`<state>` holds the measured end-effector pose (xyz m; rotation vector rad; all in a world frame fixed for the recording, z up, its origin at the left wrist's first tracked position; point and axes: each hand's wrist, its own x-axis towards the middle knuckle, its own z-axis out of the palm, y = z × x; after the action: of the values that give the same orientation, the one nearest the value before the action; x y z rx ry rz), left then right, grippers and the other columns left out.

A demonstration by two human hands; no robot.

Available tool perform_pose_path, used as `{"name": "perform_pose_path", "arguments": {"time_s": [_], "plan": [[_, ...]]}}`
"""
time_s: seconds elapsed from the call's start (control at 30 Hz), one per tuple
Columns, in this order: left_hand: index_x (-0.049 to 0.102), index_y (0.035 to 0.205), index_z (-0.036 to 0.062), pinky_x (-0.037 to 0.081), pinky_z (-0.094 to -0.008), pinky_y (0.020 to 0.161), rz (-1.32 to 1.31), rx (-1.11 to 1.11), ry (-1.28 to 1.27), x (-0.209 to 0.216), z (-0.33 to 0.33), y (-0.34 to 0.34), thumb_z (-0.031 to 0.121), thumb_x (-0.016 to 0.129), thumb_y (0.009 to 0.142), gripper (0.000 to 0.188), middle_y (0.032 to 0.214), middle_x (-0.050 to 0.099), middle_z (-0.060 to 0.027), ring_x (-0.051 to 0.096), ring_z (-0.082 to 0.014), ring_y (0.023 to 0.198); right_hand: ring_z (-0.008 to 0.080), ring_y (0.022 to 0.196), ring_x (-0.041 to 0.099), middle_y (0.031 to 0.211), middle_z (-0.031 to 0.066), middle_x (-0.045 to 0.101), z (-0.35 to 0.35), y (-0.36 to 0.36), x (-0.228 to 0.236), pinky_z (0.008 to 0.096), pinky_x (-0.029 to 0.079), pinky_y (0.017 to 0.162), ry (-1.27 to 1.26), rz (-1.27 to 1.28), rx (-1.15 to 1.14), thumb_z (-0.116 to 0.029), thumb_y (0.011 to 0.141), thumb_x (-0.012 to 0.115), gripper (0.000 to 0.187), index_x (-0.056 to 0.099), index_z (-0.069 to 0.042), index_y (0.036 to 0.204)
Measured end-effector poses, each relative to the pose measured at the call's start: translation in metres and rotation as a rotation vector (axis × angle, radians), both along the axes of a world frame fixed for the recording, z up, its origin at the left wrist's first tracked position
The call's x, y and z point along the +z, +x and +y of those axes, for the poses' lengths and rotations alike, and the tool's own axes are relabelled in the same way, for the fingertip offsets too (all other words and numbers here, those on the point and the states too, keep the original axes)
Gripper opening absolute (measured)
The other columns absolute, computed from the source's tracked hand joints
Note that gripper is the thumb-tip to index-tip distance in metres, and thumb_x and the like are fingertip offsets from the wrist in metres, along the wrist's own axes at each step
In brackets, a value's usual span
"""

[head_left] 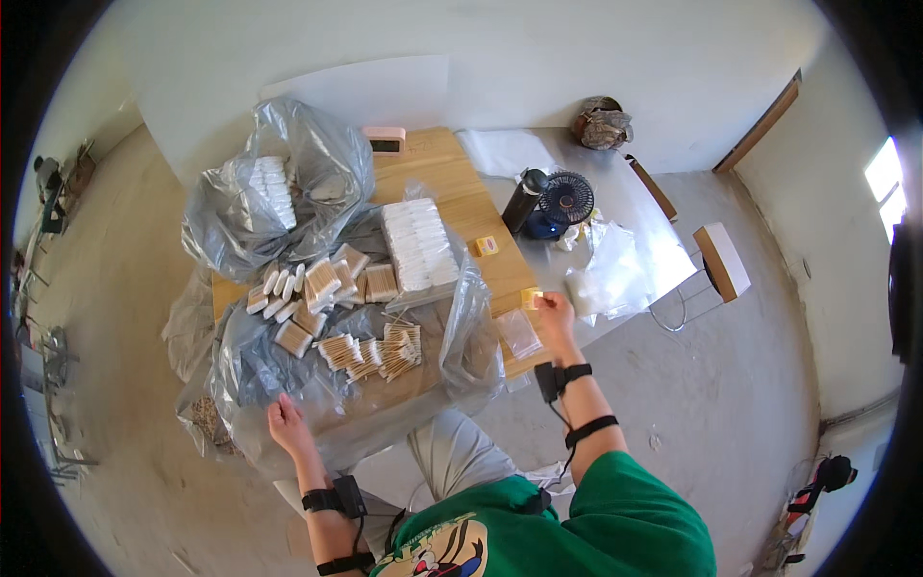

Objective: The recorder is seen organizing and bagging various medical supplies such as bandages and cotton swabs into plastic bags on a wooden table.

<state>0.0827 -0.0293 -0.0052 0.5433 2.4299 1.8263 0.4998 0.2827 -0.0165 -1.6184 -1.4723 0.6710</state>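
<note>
Grey plastic [471, 332] seemingly surrounds the loose swabs [398, 352].

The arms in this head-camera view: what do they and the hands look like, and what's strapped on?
The left hand and right hand are gloveless. Each forearm wears two black bands, a small black box and a thin dark cable. A short green sleeve shows on the right arm.

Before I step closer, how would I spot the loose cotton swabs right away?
Find the wooden table, then the crumpled grey plastic over its near part. Beyond the person's left hand and to its right lies the heap of cotton swabs. Unlike the tidy swab bundles just behind it, its sticks are untidily fanned out.
</note>
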Motion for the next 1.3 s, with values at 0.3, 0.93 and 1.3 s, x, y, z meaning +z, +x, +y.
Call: {"name": "perform_pose_path", "arguments": {"time_s": [0.3,0.93,1.3], "plan": [[0.048,0.065,0.0037,0.037,-0.0282,0.049,0.082,-0.139,-0.155,0.004,0.016,0.028,0.024,0.056,0.09,0.034,0.052,0.048,-0.0028,0.044,-0.0114,0.049,0.0301,0.086,0.06,0.094,0.0127,0.062,0.02,-0.004,0.01,0.0403,0.047,0.072,-0.157,-0.41,0.002,-0.019,0.078,0.064,0.025,0.058,-0.007,0.098],[0.058,0.072,0.0022,0.038,-0.0261,0.046,-0.069,-0.62,-0.106,0.058,0.061,0.106,0.018,0.06,0.087,0.022,0.054,0.052,-0.0028,0.048,-0.0094,0.048,0.01,0.06,0.055,0.072,0.0036,0.059,-0.162,-0.096,0.066,0.0253,0.045,0.054,-0.265,0.322,0.615,-0.006,0.081,0.062,0.021,0.055,-0.002,0.101],[0.052,0.071,0.0018,0.037,-0.0261,0.046,-0.042,-0.287,-0.058,0.0,0.025,0.027,0.025,0.053,0.092,0.031,0.058,0.054,-0.0045,0.044,-0.0088,0.047,0.0145,0.056,0.059,0.068,0.0064,0.058,-0.072,0.005,-0.008,0.0271,0.047,0.048,-0.219,0.296,-0.09,-0.004,0.079,0.06,0.015,0.056,-0.001,0.093]]}}
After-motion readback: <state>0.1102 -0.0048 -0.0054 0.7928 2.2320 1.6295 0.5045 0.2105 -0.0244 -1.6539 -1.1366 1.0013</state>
